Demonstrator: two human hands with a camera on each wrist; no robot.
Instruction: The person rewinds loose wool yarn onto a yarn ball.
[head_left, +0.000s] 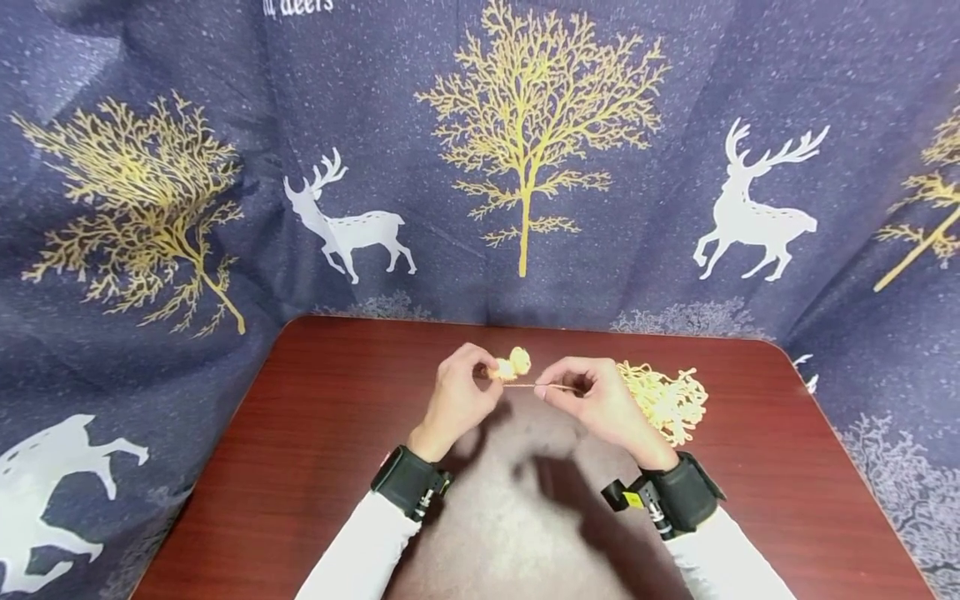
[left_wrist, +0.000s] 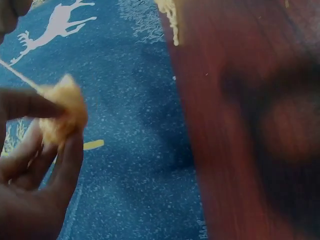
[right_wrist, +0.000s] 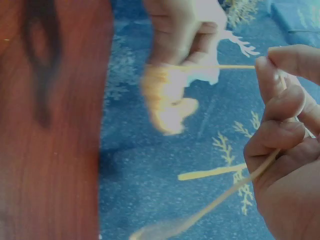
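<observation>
My left hand (head_left: 461, 392) pinches a small fuzzy yellow yarn piece (head_left: 516, 363) between thumb and fingers, held up over the table. In the left wrist view the yarn piece (left_wrist: 65, 112) looks rounded, partly covered by the thumb. A thin yellow yarn strand (right_wrist: 225, 66) runs taut from it to my right hand (head_left: 603, 400), whose thumb and index finger pinch it. Seen from the right wrist, the strand threads through the curled fingers of the right hand (right_wrist: 285, 135) and hangs out below them.
A loose tangle of yellow yarn (head_left: 667, 400) lies on the reddish-brown table (head_left: 300, 433), just right of my right hand. Behind the table hangs a dark blue cloth (head_left: 465, 292) printed with deer and trees. Both wrists wear black bands with small cameras.
</observation>
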